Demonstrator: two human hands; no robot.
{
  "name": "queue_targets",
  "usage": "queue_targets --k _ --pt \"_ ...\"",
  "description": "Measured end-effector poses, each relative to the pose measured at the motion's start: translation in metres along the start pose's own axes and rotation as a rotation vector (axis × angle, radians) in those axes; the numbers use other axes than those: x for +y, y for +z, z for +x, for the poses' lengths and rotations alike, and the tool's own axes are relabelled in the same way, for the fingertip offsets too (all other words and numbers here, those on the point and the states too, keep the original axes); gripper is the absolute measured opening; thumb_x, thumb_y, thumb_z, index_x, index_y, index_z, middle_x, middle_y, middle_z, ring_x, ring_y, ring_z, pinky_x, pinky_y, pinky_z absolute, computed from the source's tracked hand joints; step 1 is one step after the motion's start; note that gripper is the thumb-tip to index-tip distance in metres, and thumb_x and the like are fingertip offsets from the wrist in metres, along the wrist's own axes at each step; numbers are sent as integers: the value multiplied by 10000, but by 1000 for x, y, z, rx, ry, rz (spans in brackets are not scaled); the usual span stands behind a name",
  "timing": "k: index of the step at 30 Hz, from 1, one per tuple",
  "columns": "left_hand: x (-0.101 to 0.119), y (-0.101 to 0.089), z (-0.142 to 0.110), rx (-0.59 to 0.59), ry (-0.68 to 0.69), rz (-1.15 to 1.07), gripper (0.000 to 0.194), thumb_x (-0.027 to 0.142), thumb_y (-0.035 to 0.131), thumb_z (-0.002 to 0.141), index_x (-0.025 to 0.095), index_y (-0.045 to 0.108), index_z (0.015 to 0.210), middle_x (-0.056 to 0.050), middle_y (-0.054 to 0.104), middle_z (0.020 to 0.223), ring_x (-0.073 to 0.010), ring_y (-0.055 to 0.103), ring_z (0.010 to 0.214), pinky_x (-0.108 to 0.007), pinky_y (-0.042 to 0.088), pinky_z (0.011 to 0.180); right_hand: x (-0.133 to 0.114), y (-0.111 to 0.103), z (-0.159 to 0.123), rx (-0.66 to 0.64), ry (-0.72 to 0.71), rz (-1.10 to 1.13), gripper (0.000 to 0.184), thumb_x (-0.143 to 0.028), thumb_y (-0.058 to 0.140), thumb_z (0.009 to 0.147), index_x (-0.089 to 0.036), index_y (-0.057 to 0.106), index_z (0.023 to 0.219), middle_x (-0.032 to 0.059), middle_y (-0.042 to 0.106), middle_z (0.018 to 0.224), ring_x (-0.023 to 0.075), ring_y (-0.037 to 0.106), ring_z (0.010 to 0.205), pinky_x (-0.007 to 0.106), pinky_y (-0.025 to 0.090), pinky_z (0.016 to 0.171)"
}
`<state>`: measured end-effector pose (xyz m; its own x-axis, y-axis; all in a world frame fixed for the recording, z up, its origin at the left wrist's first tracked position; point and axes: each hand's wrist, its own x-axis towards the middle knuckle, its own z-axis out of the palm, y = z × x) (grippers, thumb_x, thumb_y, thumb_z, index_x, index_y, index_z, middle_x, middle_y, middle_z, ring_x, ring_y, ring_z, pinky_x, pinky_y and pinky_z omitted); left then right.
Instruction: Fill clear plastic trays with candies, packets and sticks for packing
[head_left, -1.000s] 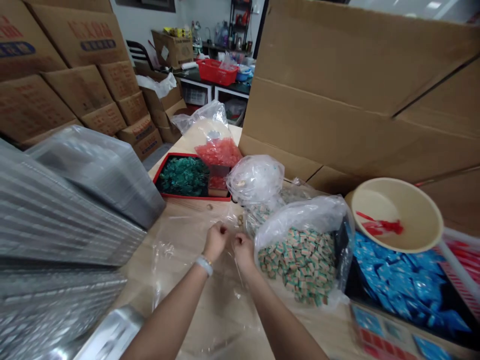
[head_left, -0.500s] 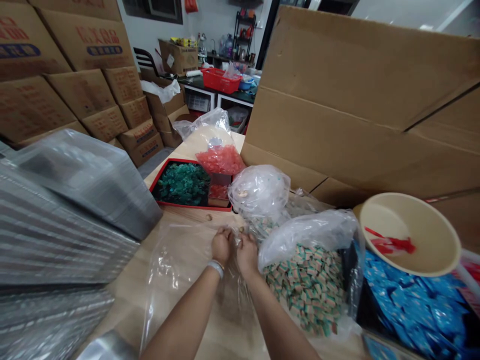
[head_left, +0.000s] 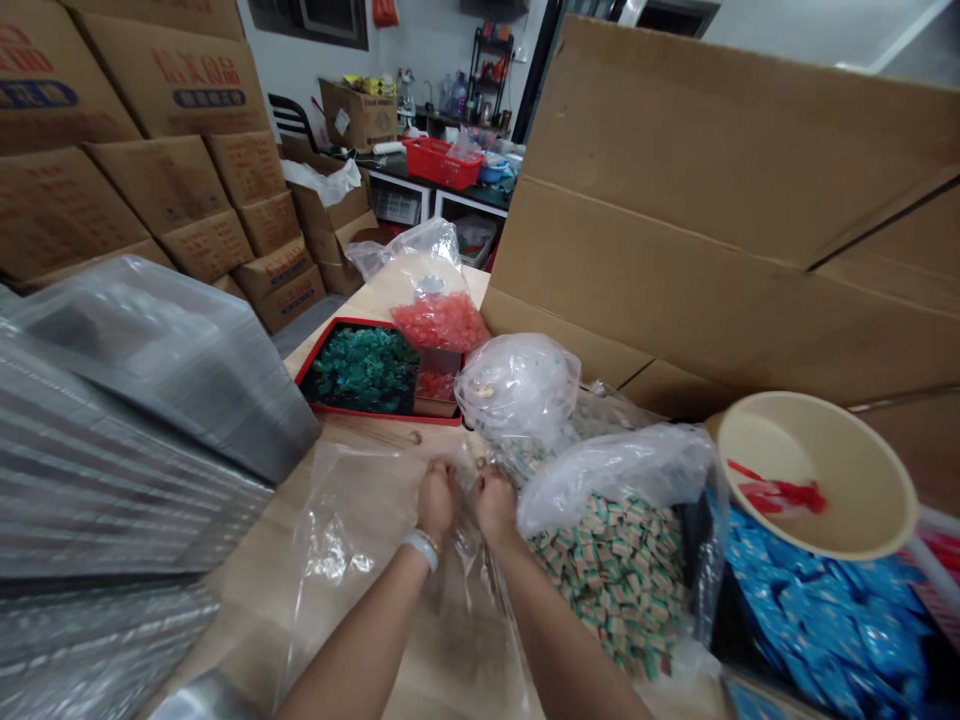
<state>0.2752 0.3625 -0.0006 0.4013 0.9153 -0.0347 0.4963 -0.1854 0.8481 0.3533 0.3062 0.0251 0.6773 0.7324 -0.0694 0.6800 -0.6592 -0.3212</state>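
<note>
Apparently pinching a clear plastic bag (head_left: 341, 550) near its far edge with left hand (head_left: 439, 500) and right hand (head_left: 495, 506), both curled closed.

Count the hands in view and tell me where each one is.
2: the left hand at the clear plastic's far edge, and the right hand close beside it, nearer the wrapped pieces. No others show.

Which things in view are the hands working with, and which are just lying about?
Seemingly in use:
clear bag, at the left hand and right hand

Seemingly lying about, untouched:
red basket
beige basin
blue packets
cartons
</note>
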Motion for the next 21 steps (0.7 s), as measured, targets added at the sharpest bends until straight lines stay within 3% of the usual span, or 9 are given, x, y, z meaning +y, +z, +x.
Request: queue_targets --k 5,9,15,21 --pt "-11 -14 -10 17 4 -172 153 217 403 759 161 525 686 -19 539 660 -142 495 634 -246 373 621 -2 0 0 -3 13 14 209 -135 426 759 -87 601 862 136 604 872 183 570 769 239 387 641" --pt "-14 -15 -10 14 -6 -299 158 267 440 737 165 519 647 -4 527 627 -137 483 611 -253 373 628 -2 -3 1 -13 28 39 185 -109 432 719 -90 611 763 126 614 769 170 571 664 240 380 593" --pt "-18 -20 -2 -19 -79 -531 177 337 443 744 171 490 703 -4 557 690 -139 537 676 -272 419 680 -11 12 -15 -1 -182 513 138 -188 433 716 -168 569 717 4 608 693 121 552 666 200 398 628" --pt "-23 -24 7 -84 -255 -767 226 406 470 705 187 411 704 -4 602 678 -150 597 669 -300 463 657 -29 35 -20 66 -62 635 147 -207 392 745 -176 533 715 11 595 679 138 548 650 233 412 623"
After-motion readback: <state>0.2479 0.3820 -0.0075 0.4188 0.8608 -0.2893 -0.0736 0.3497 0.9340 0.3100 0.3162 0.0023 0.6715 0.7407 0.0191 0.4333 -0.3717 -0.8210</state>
